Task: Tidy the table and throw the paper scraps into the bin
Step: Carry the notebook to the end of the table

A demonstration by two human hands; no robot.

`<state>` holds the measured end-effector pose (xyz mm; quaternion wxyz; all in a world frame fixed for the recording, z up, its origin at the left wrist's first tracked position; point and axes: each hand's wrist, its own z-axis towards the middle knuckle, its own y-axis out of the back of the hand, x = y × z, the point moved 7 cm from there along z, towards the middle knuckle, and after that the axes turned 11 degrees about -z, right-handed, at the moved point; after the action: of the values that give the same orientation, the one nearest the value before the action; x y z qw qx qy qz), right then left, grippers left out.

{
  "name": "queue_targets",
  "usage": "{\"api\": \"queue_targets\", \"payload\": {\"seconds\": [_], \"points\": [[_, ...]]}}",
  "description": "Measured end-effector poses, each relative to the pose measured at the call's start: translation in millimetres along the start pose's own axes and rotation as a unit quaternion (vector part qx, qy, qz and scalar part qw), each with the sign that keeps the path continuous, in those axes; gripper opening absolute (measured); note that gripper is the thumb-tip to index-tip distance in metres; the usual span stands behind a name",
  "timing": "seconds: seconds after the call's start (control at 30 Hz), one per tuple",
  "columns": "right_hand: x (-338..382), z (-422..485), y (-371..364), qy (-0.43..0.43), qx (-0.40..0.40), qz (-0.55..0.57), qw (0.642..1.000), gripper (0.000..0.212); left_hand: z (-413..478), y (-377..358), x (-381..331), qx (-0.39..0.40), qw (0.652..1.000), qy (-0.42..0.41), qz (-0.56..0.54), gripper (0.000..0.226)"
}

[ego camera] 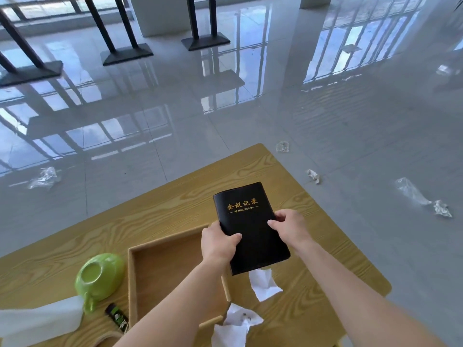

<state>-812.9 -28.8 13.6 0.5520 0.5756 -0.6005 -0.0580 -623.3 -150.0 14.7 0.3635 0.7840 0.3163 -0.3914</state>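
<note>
A black notebook (246, 221) with gold lettering is held above the wooden table (155, 211). My left hand (218, 242) grips its left edge and my right hand (290, 227) grips its right edge. A shallow wooden tray (160, 266) lies just left of the notebook, under my left forearm. Two white paper scraps lie on the table: one (264, 284) below the notebook, a larger crumpled one (235, 326) at the tray's near right corner. No bin is in view.
An upside-down green cup (100, 274) lies left of the tray, with a small black lighter-like item (117, 319) and a white tissue pack (37, 321) near it. Crumpled scraps and plastic wrap (413, 191) litter the glossy floor. Black table stands (127, 53) are far back.
</note>
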Motion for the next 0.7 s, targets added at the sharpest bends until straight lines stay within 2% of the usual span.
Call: {"api": "queue_targets", "payload": {"seconds": [0.17, 0.37, 0.53, 0.63, 0.7], "points": [[-28.9, 35.8, 13.6, -0.023, 0.0, -0.04, 0.999, 0.02, 20.6, -44.7, -0.5, 0.028, 0.999, 0.027, -0.009, 0.039], [-54.9, 59.5, 21.4, -0.049, 0.003, -0.049, 0.998, 0.016, 36.4, -82.8, 0.1, 0.054, 0.998, 0.038, 0.014, 0.04], [-65.1, 66.0, 21.8, -0.051, -0.01, -0.07, 0.996, 0.028, 35.5, -102.3, 5.1, 0.07, 0.996, 0.038, 0.042, 0.043], [-63.8, 66.8, 23.7, -0.03, -0.038, -0.113, 0.992, 0.04, 29.0, -106.8, 6.4, 0.07, 0.993, -0.006, 0.092, 0.062], [-62.5, 61.7, 25.8, 0.0, -0.058, -0.129, 0.99, 0.048, 20.4, -108.0, 4.0, 0.071, 0.982, -0.079, 0.158, 0.081]]}}
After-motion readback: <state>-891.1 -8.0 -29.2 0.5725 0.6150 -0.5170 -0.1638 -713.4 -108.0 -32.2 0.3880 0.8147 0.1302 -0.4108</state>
